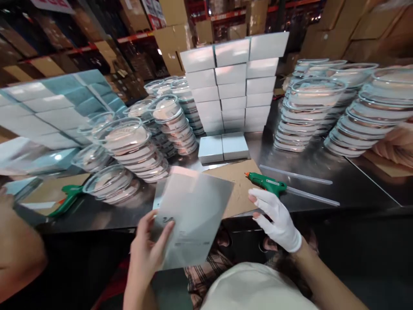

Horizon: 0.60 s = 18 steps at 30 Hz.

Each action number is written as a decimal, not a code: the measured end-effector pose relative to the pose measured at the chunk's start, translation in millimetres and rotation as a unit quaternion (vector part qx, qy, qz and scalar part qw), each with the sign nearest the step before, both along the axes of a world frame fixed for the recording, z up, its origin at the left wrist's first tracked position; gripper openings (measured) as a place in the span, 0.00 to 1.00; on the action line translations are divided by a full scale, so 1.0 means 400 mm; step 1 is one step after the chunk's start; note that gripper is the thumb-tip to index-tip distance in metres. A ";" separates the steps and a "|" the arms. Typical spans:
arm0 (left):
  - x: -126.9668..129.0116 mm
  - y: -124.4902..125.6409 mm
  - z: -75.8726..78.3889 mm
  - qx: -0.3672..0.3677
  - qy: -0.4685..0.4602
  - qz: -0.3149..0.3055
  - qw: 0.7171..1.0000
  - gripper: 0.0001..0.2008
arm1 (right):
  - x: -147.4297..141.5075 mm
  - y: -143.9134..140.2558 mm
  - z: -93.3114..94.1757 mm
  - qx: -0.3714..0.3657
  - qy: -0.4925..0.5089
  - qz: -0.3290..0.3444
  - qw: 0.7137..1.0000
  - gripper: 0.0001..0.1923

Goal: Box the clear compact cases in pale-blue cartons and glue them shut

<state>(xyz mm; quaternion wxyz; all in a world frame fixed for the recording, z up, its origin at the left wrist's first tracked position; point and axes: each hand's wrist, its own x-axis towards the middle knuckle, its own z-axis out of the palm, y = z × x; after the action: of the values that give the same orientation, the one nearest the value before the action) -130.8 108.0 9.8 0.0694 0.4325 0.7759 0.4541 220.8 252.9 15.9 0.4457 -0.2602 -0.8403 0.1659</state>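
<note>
Above the tabletop edge, my left hand gripped a flat silver box; my gloved right hand hovered open beside the glue gun.

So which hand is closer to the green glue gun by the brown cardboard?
Right. The white-gloved right hand reaches just below the green plastic glue gun, not touching. The bare left hand holds a flat silvery-grey box, farther left.

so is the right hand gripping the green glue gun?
No. The right hand hovers open just short of the glue gun, which lies on the cardboard sheet.
</note>
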 end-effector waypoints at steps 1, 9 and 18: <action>0.044 0.007 0.012 -0.011 -0.001 -0.089 0.996 0.27 | -0.013 0.001 0.017 0.014 -0.006 0.004 1.000 0.23; 0.166 0.063 -0.054 -0.129 -0.037 -0.395 0.909 0.12 | 0.007 -0.025 -0.085 -0.411 -0.072 0.056 0.907 0.20; 0.238 0.039 -0.204 -0.224 0.072 -0.535 0.811 0.58 | 0.123 -0.131 -0.193 -0.657 -0.032 0.222 0.720 0.50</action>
<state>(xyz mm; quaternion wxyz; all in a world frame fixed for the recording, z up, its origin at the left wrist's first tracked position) -35.5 123.5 -71.6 0.3407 0.7832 0.5044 0.1266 269.9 200.4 -61.3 0.0864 -0.2988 -0.5683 0.7618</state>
